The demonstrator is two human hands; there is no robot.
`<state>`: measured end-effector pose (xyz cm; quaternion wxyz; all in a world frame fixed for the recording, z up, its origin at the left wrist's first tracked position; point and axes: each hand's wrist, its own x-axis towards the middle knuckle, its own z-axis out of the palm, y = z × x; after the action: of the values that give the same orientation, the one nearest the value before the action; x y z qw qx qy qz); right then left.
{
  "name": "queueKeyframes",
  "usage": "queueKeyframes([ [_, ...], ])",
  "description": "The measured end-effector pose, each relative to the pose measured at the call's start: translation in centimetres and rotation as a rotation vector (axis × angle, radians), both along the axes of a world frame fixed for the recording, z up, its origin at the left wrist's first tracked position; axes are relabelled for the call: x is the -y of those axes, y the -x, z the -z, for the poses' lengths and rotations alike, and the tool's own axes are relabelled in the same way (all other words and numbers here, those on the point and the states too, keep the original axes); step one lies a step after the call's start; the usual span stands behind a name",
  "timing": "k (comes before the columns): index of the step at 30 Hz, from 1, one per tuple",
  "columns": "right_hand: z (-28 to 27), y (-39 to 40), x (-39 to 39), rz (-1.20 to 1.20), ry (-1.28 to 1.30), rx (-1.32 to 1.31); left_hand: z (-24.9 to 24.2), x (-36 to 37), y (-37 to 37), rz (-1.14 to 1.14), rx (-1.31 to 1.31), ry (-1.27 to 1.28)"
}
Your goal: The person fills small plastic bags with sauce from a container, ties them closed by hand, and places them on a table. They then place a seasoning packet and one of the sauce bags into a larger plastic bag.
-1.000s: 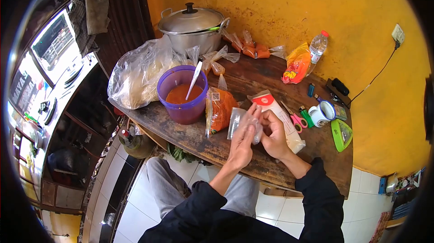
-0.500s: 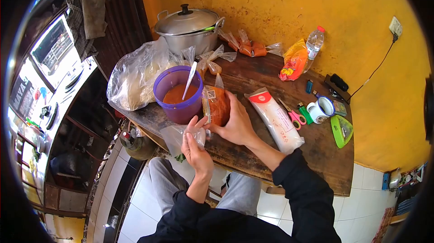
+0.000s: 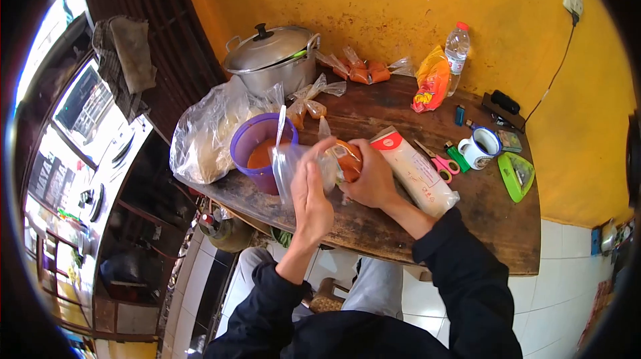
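Note:
My right hand (image 3: 374, 177) is wrapped round a rounded, see-through container with orange-red contents (image 3: 348, 161), tilted above the table's front edge. Close on its left, my left hand (image 3: 312, 202) is raised with fingers fairly straight and blurred. A thin clear plastic bag (image 3: 286, 169) hangs at those fingers and reaches toward the container; the exact grip is smeared by motion. Behind the bag stands a purple tub (image 3: 242, 147) of orange sauce (image 3: 263, 154), with a light-handled spoon (image 3: 281, 122) leaning in it.
A large clear bag of pale food (image 3: 207, 135) and a lidded pot (image 3: 274, 59) stand at the left back. Tied sauce bags (image 3: 367, 72) lie by the wall. On the right are a long plastic packet (image 3: 417, 175), scissors (image 3: 444, 165), a mug (image 3: 478, 152) and a water bottle (image 3: 457, 52).
Both hands have shifted right, away from the tub. My left hand has risen with the clear bag, its fingers straightening. The container has turned and tilted in my right hand.

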<state>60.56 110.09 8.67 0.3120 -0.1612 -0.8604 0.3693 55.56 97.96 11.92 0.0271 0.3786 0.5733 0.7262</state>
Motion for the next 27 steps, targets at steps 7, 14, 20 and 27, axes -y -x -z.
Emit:
queueKeyframes([
  [7,-0.9,-4.1,-2.9,0.049,-0.048,-0.015,1.2,-5.7,2.6,0.332,0.521,-0.015],
  [14,-1.4,-3.9,-3.6,0.087,-0.153,0.06,3.5,-7.3,1.9,0.469,0.798,-0.214],
  [20,-1.8,-3.5,-3.4,0.088,-0.199,0.108,2.7,-7.3,1.6,0.396,0.739,-0.278],
  [27,-2.0,-3.3,-3.6,0.083,-0.176,0.136,3.5,-7.2,1.6,0.485,0.51,-0.177],
])
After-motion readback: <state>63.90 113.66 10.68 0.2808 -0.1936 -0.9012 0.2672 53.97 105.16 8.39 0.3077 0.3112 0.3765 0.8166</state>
